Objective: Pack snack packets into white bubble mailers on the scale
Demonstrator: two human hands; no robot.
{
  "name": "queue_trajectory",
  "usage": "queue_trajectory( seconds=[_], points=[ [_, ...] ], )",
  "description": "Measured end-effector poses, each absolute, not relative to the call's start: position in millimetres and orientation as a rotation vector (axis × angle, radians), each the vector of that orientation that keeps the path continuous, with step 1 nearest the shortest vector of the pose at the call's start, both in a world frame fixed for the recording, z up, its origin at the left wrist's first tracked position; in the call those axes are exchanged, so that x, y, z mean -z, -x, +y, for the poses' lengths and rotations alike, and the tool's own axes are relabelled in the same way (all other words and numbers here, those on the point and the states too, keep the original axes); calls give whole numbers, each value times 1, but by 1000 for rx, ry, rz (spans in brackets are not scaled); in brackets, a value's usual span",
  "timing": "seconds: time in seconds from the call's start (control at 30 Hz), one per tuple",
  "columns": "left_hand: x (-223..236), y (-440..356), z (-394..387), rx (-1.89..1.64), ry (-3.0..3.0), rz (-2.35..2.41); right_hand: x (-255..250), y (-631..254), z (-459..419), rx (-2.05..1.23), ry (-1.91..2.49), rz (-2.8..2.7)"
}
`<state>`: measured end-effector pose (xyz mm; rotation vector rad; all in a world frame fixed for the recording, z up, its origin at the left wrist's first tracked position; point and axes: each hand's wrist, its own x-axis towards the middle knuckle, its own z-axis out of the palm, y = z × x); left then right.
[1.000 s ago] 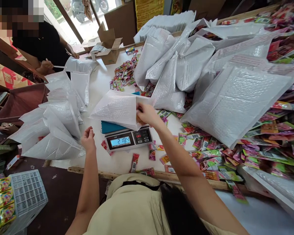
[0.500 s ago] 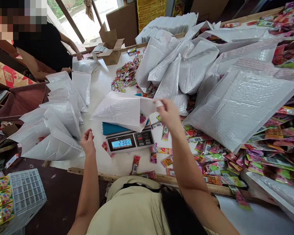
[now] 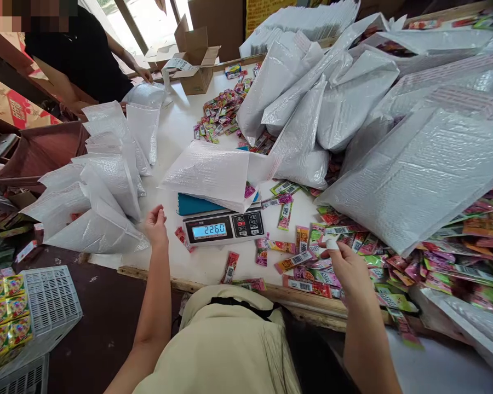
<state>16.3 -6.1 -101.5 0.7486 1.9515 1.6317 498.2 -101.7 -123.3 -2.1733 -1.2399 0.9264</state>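
Observation:
A white bubble mailer (image 3: pixel 213 169) lies on a digital scale (image 3: pixel 225 225), its mouth to the right with a purple packet showing inside. The scale's lit display reads 226.0. My left hand (image 3: pixel 155 223) hovers left of the scale with curled fingers and nothing visible in them. Over the loose candy sachets (image 3: pixel 298 261) right of the scale is my right hand (image 3: pixel 349 265), fingers bent and apart. One of its fingers wears a white wrap. No sachet is visibly lifted by it.
Filled bubble mailers (image 3: pixel 361 104) stand at the right among heaped sachets. More mailers (image 3: pixel 107 186) line the left edge. Across the table, a person in black (image 3: pixel 86 60) handles another mailer near an open cardboard box (image 3: pixel 195 71). A plastic crate (image 3: pixel 55 301) sits low at left.
My right hand has let go of the mailer's mouth and moved right and down to the sachets. The display has dropped from 238.8 to 226.0. My left hand keeps its pose.

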Motion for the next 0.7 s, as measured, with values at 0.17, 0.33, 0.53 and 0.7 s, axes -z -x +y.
queue_trajectory(
  seconds=[0.17, 0.33, 0.53, 0.7],
  points=[
    [103, -11, -8, -1649, -773, 1932, 118, -498, -90, -1053, 2409, -1351],
    [99, -8, -1, -1608, -851, 1997, 109, -476, -72, -641, 2337, -1505],
    [78, -27, 52, -1454, -984, 1948, 42, -353, 33, -941, 1499, -1565],
    [71, -35, 71, -1383, -713, 1902, -48, -245, 123, -703, 1389, -2012]
  ],
)
